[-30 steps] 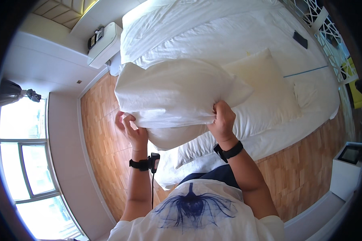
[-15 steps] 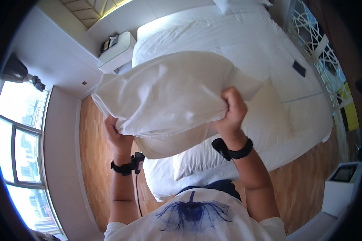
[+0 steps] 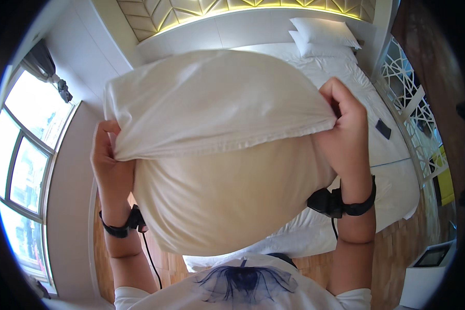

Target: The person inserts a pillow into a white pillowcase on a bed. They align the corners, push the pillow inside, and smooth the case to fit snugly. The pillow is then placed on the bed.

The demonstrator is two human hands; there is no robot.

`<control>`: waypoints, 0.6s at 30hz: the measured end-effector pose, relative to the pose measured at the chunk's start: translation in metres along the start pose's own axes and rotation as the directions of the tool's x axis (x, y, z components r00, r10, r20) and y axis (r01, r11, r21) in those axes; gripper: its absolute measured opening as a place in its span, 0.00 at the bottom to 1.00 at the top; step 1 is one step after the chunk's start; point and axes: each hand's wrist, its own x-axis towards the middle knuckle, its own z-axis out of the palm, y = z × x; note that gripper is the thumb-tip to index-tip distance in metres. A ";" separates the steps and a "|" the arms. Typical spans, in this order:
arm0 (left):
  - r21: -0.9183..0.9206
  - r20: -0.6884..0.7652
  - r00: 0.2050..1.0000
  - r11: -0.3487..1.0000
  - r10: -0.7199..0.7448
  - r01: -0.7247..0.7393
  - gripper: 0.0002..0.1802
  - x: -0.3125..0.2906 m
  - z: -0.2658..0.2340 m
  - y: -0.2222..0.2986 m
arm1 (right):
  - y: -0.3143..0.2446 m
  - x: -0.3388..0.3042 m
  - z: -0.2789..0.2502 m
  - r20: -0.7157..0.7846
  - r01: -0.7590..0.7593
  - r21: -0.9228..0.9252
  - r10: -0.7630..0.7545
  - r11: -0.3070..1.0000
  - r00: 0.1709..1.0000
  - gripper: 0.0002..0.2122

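Observation:
A white pillowcase (image 3: 212,103) covers the far part of a cream pillow (image 3: 227,201), held up before me over the foot end of the bed. The near part of the pillow bulges out below the case's open hem. At the hem's left end, my left hand (image 3: 108,160) is closed on the pillowcase fabric. My right hand (image 3: 349,129) pinches the hem at its right end, its palm side against the pillow. The far side of the pillow and case is hidden.
Behind the pillow lies a bed with a white sheet (image 3: 346,88). Two white pillows (image 3: 328,39) are stacked at its headboard (image 3: 253,23). A dark flat object (image 3: 383,129) rests on the right side, by a white lattice screen (image 3: 405,93). Windows (image 3: 31,144) line the left wall.
Both hands have risen and moved farther apart, stretching the hem. The pillow is lifted closer, and more of its cream surface shows. My view has tilted up toward the headboard.

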 end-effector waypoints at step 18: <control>0.461 -0.145 0.962 0.876 0.231 -0.140 0.14 -0.019 -0.069 0.023 | 0.015 -0.052 0.061 -0.128 -0.050 0.366 0.104 0.929 0.986 0.15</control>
